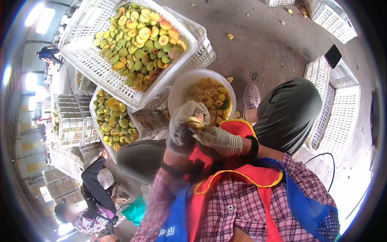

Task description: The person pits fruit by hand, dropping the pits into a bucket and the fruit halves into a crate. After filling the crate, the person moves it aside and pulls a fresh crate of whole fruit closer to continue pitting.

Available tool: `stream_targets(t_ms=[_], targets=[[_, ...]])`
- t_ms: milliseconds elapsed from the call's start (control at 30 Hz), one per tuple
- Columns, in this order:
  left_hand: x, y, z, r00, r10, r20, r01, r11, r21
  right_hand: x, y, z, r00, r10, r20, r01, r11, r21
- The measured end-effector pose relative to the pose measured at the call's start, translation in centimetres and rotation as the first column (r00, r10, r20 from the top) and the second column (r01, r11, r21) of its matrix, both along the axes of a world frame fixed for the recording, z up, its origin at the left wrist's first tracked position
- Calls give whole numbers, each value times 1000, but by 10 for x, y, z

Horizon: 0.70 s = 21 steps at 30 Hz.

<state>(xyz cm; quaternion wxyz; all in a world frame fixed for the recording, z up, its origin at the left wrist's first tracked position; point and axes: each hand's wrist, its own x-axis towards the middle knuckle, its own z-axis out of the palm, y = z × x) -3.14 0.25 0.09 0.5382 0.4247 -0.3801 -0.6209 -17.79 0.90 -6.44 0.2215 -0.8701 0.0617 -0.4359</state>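
My left hand (186,125), in a grey-white glove, is closed around a piece of yellow-green fruit (196,120) above the near edge of a white tub (180,91). Pressed close against it is my right hand (221,140), in a striped knit glove, with its fingers closed at the fruit; what exactly they grip is hidden. In the tub lie yellow fruit pieces (207,93) and a green leaf. Beyond it, a large white crate (121,89) holds many halved green and yellow fruits (141,44).
Another crate of fruit (115,121) stands lower left. Empty white crates (336,117) are at the right, with a dark flat device (333,56) on one edge. A seated person (94,193) is at lower left, beside stacked crates (70,117). Fruit scraps dot the floor (258,40).
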Motion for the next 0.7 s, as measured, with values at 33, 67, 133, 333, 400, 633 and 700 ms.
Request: stream_targets(t_ms=[33, 67, 133, 333, 400, 633, 700], targets=[[1, 0, -2, 954, -4, -299, 16, 999, 36, 0, 2, 1, 978, 208, -23, -184, 908, 377], [0, -4, -1, 821, -3, -571, 48, 997, 64, 1, 0, 3, 917, 398, 31, -306, 651, 695], [7, -5, 7, 725, 63, -686, 81, 981, 177, -4, -3, 10, 891, 428, 151, -338, 402, 851], [154, 14, -24, 369, 589, -719, -578, 751, 319, -10, -10, 33, 708, 268, 653, -402, -607, 685], [162, -1, 9, 102, 625, -774, -618, 649, 444, -11, -20, 52, 920, 123, 373, -168, -736, 656], [109, -159, -27, 541, 380, 750, -334, 916, -222, -1, -33, 44, 893, -23, 449, -298, -779, 551], [109, -203, -54, 116, 150, 982, -96, 986, -140, 2, -27, 34, 884, -39, 465, -331, -755, 566]])
